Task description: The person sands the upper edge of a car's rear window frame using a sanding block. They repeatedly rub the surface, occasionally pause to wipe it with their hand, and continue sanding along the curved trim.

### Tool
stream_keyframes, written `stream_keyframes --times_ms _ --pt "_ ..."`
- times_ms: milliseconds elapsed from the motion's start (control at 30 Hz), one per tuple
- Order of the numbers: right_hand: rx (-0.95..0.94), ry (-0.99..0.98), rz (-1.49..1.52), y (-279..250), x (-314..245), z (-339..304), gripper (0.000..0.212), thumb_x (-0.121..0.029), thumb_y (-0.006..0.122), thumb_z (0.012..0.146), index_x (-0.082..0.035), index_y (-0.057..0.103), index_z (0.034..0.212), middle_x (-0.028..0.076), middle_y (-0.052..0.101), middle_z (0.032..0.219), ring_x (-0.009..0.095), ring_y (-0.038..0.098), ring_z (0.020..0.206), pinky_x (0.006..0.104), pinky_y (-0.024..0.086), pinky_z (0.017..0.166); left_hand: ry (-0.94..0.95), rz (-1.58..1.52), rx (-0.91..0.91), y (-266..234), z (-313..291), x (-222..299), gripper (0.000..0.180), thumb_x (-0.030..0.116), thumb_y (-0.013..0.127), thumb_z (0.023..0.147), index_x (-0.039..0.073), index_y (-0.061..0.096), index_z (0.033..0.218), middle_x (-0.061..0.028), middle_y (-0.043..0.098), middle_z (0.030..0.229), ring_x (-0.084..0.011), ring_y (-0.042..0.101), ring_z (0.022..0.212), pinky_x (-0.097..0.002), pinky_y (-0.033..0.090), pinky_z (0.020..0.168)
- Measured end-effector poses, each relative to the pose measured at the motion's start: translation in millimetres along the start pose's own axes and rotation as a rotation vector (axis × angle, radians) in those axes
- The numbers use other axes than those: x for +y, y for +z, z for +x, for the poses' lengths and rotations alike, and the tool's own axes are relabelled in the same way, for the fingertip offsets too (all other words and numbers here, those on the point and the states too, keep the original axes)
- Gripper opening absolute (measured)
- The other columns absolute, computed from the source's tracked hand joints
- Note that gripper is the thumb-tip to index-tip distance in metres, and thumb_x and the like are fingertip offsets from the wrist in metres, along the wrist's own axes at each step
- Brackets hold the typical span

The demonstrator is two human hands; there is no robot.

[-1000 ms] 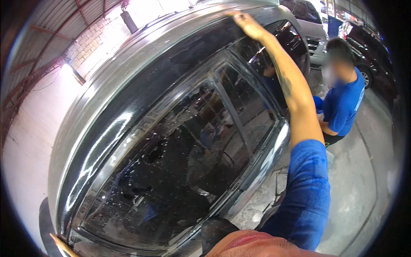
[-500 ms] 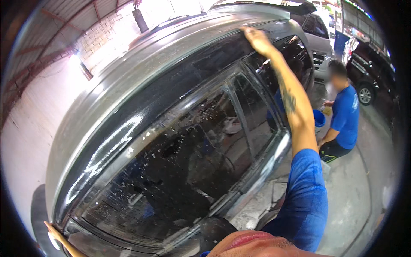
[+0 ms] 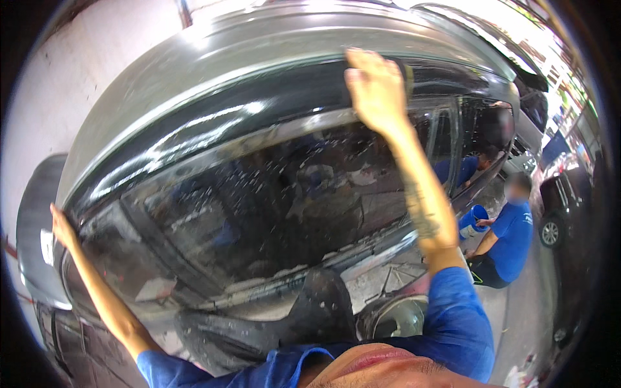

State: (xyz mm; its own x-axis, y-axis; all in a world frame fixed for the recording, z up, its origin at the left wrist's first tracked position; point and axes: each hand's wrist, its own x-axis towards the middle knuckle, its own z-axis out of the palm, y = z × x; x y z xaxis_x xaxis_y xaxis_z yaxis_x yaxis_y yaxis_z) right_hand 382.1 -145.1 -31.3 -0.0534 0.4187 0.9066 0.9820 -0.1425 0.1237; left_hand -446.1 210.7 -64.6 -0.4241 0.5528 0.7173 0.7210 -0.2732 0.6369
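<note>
Could not see the palm of the right hand (image 3: 378, 89), 1 o'clock; failed to identify the dark shape (image 3: 409, 77) just beside it. Found the left hand (image 3: 61, 229), near 9 o'clock, too small to judge fingertip contact. Lost most of the interior behind the side window (image 3: 259, 200), dial centre, to reflections. Recorded the co-worker's head (image 3: 519, 186), 3 o'clock, as blurred; could not make out the contents of the blue bucket (image 3: 474, 218) nearby. Logged the round object (image 3: 393, 317), 5 o'clock, as partly covered by the blue shirt (image 3: 462, 323), kind undetermined.

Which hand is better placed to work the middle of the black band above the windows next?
Probably the right hand: it lies over the black band, while the left hand is far out at the band's left end.
</note>
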Motion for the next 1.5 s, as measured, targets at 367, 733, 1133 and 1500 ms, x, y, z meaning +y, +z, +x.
stream_keyframes --times_ms 367,733,1133,1500 --pt "-0.174 0.009 0.244 -6.9 -106.2 38.1 0.04 -0.036 0.05 0.103 -0.016 0.064 0.134 0.006 0.061 0.143 0.025 0.053 0.135 0.0509 0.035 0.115 0.107 0.013 -0.075 -14.2 -54.1 85.6 0.051 0.048 0.051 0.103 0.002 0.073 0.101 -0.0255 0.07 0.089 -0.0388 0.067 0.082 -0.0458 0.049 0.078" --pt "-0.104 0.007 0.032 48.2 -374.9 66.9 0.057 -0.046 0.039 0.105 -0.005 0.055 0.142 0.017 0.052 0.149 0.035 0.042 0.143 0.0575 0.023 0.119 0.189 0.148 0.052 -13.1 -70.9 114.7 0.06 0.051 0.045 0.102 -0.001 0.071 0.087 -0.0227 0.071 0.094 -0.042 0.065 0.093 -0.0502 0.047 0.088" --pt "-0.305 0.089 1.437 -11.6 -421.2 146.8 0.065 -0.056 0.037 0.107 -0.001 0.062 0.13 0.016 0.069 0.113 0.02 0.06 0.109 0.0364 0.045 0.1 0.235 -1.025 -0.598 -48.6 -138.9 239.1 0.078 0.021 0.082 0.087 0.003 0.04 0.151 -0.018 0.049 0.149 -0.0263 0.048 0.137 -0.0428 0.041 0.113" --pt "-0.112 -0.067 0.956 36.6 -328.6 136.4 0.063 -0.057 0.03 0.108 -0.012 0.059 0.143 0.021 0.044 0.154 0.037 0.039 0.144 0.0464 0.026 0.12 0.27 -0.652 -0.728 -57.7 -90.8 278.3 0.048 0.014 0.072 0.084 0.001 0.062 0.129 -0.0135 0.071 0.113 -0.0237 0.068 0.103 -0.0377 0.054 0.091"
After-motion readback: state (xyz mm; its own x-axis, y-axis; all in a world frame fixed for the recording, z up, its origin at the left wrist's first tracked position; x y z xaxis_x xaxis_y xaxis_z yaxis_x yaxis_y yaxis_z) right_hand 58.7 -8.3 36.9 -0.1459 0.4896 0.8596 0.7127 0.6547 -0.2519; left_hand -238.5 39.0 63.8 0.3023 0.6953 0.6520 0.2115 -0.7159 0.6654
